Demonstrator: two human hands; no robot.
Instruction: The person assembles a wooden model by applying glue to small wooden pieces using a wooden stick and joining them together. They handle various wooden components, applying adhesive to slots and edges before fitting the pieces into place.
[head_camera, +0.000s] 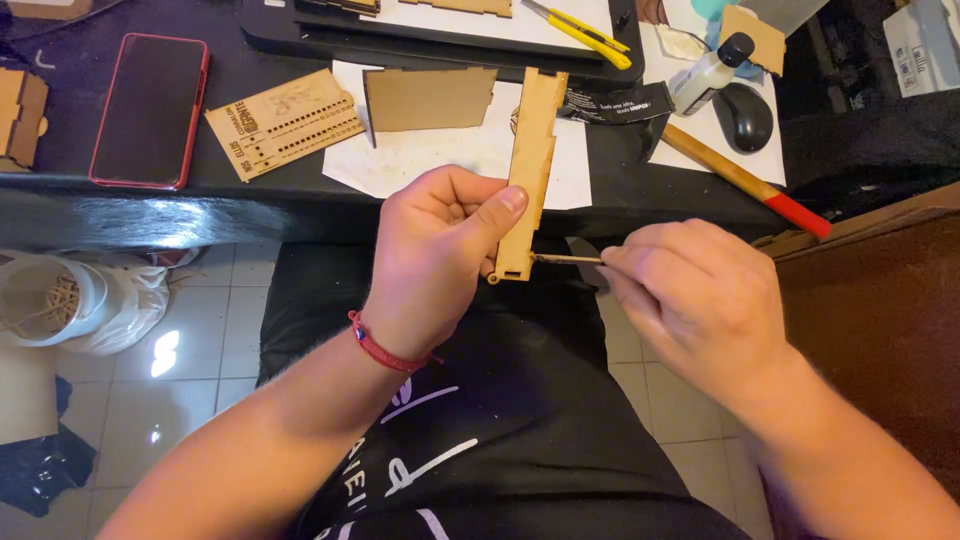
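Note:
My left hand (435, 255) grips a long, narrow laser-cut wooden strip (533, 150), held upright with notched edges and a rounded tab at its lower end. A red cord bracelet sits on that wrist. My right hand (695, 295) pinches a thin metal tool (565, 259), its tip touching the lower end of the strip. Both hands hover over my lap, just in front of the black desk edge (200, 200).
On the desk lie a red-cased phone (150, 108), an engraved wooden panel (285, 122), a brown cardboard piece (428, 98) on white paper, a yellow utility knife (585, 30), a glue bottle (708, 72), a black mouse (743, 116), and a wooden stick with a red end (745, 180). A white bag (70, 300) lies on the tiled floor.

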